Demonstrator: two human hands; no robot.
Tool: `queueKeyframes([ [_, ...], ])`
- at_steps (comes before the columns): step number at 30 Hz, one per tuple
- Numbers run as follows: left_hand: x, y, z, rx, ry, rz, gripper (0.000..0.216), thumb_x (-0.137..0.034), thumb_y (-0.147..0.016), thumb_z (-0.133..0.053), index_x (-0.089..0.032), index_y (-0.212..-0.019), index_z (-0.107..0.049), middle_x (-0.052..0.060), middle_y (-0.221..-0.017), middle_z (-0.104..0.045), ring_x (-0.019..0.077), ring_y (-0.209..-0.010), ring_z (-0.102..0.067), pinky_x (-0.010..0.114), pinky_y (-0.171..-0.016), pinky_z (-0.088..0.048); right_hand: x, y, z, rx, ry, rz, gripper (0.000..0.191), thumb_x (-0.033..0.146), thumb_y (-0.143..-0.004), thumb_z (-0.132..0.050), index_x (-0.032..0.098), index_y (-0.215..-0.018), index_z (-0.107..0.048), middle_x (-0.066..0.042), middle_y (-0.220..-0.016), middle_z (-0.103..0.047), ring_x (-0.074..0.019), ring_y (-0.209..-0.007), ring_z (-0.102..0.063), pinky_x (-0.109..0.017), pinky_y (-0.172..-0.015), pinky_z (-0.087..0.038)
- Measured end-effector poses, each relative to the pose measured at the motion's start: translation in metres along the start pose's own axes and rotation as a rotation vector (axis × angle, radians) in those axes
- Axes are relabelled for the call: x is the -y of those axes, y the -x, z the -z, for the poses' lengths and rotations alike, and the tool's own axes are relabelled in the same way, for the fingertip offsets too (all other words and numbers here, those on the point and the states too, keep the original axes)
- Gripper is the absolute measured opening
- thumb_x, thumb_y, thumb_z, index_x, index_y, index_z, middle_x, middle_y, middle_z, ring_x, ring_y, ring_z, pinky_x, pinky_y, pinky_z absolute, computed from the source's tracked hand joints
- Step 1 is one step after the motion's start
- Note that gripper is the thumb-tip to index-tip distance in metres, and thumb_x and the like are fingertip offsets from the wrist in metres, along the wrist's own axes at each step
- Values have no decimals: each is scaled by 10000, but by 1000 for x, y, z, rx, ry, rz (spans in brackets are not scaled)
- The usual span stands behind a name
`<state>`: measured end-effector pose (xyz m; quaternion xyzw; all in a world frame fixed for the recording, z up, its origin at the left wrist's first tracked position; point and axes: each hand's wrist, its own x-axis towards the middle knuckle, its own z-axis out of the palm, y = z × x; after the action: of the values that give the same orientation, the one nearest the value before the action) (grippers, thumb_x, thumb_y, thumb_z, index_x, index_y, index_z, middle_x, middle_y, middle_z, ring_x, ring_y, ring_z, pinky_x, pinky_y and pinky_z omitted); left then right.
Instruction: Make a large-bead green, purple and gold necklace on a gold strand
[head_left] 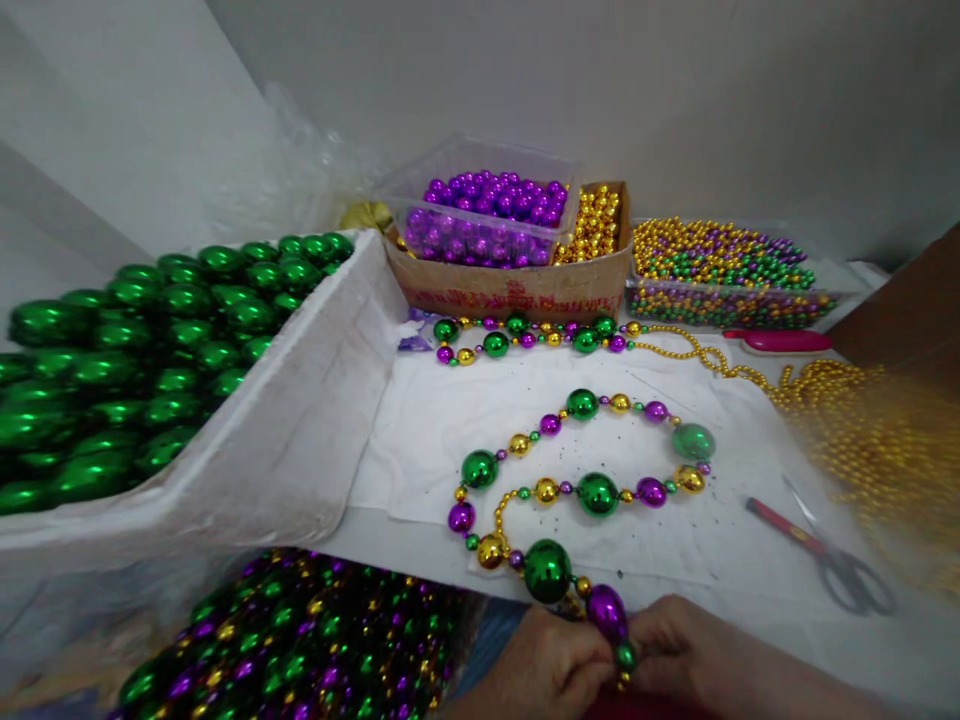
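Note:
A bead strand (598,494) of green, purple and gold balls lies in a loop on the white cloth, its near end reaching my hands. My left hand (541,662) is closed at the bottom centre, fingers pressed together at the strand beside a large purple bead (607,612). On the other side of that bead, my right hand (694,645) pinches at the same end, near a small green bead (625,656). The fingertips of both hands are partly hidden. A thin gold bead chain (501,515) lies against the loop's left part.
A white foam box (315,400) of big green beads stands left. Behind are a purple-bead tub (480,225), a cardboard box (510,285) of gold beads and a mixed-bead tray (731,270). Scissors (825,560), a pink-handled tool (784,342) and gold chains (862,430) lie right.

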<state>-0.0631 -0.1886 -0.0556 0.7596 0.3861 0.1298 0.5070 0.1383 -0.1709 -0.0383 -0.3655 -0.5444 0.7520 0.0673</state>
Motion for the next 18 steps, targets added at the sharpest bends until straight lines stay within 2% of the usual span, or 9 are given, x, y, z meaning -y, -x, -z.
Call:
queueKeyframes([
  [3, 6, 1, -1, -7, -22, 22, 197, -182, -846, -465, -166, -750, -636, -13, -621, -578, 96, -564, -513, 178, -532, -337, -8, -6, 3, -61, 245, 35, 126, 146, -734, -481, 159, -619, -532, 46, -583, -408, -96, -565, -360, -205, -534, -293],
  [5, 9, -2, 9, -25, -75, 21, 235, -194, -875, -433, -167, -736, -621, -11, -634, -578, 101, -587, -517, 185, -553, -342, -4, -13, 8, -107, 389, 68, 156, 119, -746, -451, 160, -608, -510, 49, -565, -383, -89, -537, -341, -201, -510, -272],
  [8, 2, -15, 53, -86, -219, -68, 281, -214, -903, -393, -163, -714, -595, -14, -630, -555, 102, -597, -497, 206, -582, -334, 35, -25, 23, -145, 577, 199, 183, 116, -793, -429, 166, -637, -511, 47, -564, -408, -87, -523, -376, -200, -505, -264],
  [11, -18, -32, 110, -223, -331, -121, 301, -260, -907, -397, -162, -690, -580, -30, -588, -496, 101, -573, -462, 216, -569, -312, 94, -34, 44, -308, 864, 410, 197, 126, -819, -443, 165, -638, -508, 42, -552, -403, -87, -515, -380, -220, -513, -234],
  [13, -28, -40, 134, -277, -326, -122, 295, -278, -908, -407, -160, -698, -577, -37, -589, -483, 94, -567, -456, 209, -565, -315, 119, -37, 55, -391, 1016, 506, 184, 136, -836, -452, 167, -675, -535, 36, -558, -435, -92, -525, -390, -233, -528, -229],
  [15, -29, -45, 138, -277, -336, -136, 290, -266, -909, -405, -158, -710, -585, -36, -599, -501, 91, -571, -467, 205, -562, -318, 122, -40, 61, -400, 1104, 536, 188, 111, -843, -441, 167, -708, -560, 22, -581, -486, -98, -546, -413, -241, -540, -234],
  [18, -19, -49, 129, -252, -381, -174, 282, -250, -907, -410, -160, -724, -605, -35, -598, -525, 85, -554, -472, 204, -545, -313, 109, -43, 68, -360, 1219, 511, 191, 67, -826, -445, 164, -726, -575, 5, -595, -520, -106, -554, -416, -258, -551, -237],
])
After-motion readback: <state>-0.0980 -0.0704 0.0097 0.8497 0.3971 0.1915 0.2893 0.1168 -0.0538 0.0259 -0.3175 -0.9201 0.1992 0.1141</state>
